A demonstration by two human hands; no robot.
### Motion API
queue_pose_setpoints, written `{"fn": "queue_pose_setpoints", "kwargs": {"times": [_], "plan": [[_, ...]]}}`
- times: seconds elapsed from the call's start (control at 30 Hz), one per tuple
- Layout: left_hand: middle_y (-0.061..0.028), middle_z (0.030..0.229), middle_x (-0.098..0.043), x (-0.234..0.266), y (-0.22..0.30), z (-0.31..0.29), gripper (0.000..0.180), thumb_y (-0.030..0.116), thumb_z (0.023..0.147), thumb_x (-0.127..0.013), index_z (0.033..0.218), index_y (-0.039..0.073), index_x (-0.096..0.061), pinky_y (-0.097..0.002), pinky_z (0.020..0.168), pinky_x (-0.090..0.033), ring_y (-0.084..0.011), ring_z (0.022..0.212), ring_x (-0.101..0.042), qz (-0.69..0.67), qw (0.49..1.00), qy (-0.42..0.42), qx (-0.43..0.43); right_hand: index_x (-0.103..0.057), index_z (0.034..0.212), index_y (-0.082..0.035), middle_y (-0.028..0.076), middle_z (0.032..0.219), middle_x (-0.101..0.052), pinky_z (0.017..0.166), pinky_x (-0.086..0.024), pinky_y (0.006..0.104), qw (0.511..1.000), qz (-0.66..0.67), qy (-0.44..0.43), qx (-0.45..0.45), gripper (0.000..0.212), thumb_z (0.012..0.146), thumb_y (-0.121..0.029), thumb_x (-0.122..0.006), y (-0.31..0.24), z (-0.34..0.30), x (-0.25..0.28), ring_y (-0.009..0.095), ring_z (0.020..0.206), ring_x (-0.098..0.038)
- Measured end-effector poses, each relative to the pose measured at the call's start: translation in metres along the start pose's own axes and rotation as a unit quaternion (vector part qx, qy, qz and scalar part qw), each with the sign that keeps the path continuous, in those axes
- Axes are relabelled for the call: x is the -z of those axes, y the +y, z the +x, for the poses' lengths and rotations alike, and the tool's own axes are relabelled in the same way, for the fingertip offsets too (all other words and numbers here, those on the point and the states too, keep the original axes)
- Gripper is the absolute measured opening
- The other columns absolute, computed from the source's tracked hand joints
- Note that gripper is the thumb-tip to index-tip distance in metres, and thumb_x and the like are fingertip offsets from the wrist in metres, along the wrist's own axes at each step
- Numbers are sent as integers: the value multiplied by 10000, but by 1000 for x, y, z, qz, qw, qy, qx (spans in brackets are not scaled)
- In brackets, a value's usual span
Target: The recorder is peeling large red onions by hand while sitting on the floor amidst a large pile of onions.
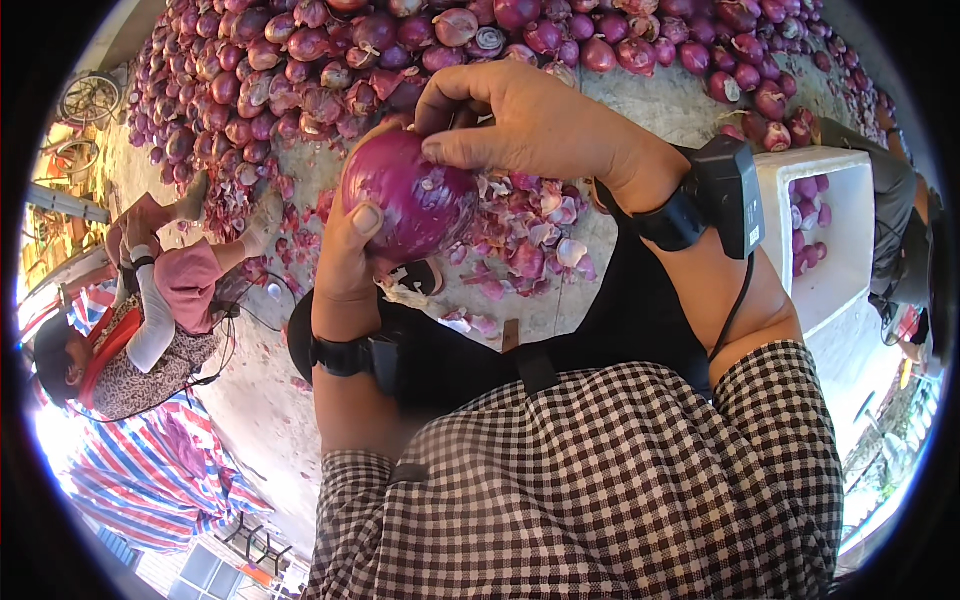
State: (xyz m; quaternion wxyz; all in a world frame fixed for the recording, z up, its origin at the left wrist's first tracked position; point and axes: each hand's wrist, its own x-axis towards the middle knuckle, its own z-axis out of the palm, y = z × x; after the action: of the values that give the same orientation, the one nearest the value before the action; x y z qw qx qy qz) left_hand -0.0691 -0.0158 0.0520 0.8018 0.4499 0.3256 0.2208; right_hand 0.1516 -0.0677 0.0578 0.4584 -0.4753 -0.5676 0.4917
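Note:
A big, shiny red onion (405, 200) sits in my left hand (347, 240), its thumb pressed on the near left side and its fingers mostly hidden behind. Over the onion's upper right bends my right hand (525, 115). The right thumb rests on the onion's skin and the fingers curl in against its top edge; whether they pinch a bit of peel is hidden. Below and beyond the onion, loose purple onion skins (540, 235) are scattered on the concrete floor between my knees.
A wide heap of red onions (300, 85) spreads across the far side. To the right stands a white crate (848, 190) with several small onions (808, 225) inside. Another person (140, 330) sits at the left, near a striped sheet (165, 480); a further person's leg (893, 185) shows beyond the crate.

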Motion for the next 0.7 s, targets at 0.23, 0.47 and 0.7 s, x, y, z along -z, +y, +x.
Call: {"fn": "queue_pose_setpoints", "kwargs": {"times": [0.23,0.47,0.7], "plan": [[-155,1263,-500,-1,-2,1,936,459,696,-750,1390,-3,-326,-400,913,-502,-263,1115,-557,3,1000,1,-8,-610,975,5,84,813,-639,633,-487,294,999,-51,7,-17,211,878,-181,-634,3,0,3,134,735,-606],[-182,1294,-486,-2,0,2,934,497,711,-726,1389,-5,-323,-430,953,-490,-304,1136,-553,-44,999,-14,0,-580,959,0,37,779,-613,666,-471,269,988,-128,89,16,113,891,-89,-593,9,-1,7,103,728,-573],[-170,1373,-433,-3,-9,12,888,721,765,-475,1408,121,-350,-546,1002,-420,-373,1235,-460,-229,968,106,-17,-485,1255,1,200,1142,-599,849,-492,344,998,60,-1,-2,548,800,-233,-683,6,0,-2,260,977,-622]]}}
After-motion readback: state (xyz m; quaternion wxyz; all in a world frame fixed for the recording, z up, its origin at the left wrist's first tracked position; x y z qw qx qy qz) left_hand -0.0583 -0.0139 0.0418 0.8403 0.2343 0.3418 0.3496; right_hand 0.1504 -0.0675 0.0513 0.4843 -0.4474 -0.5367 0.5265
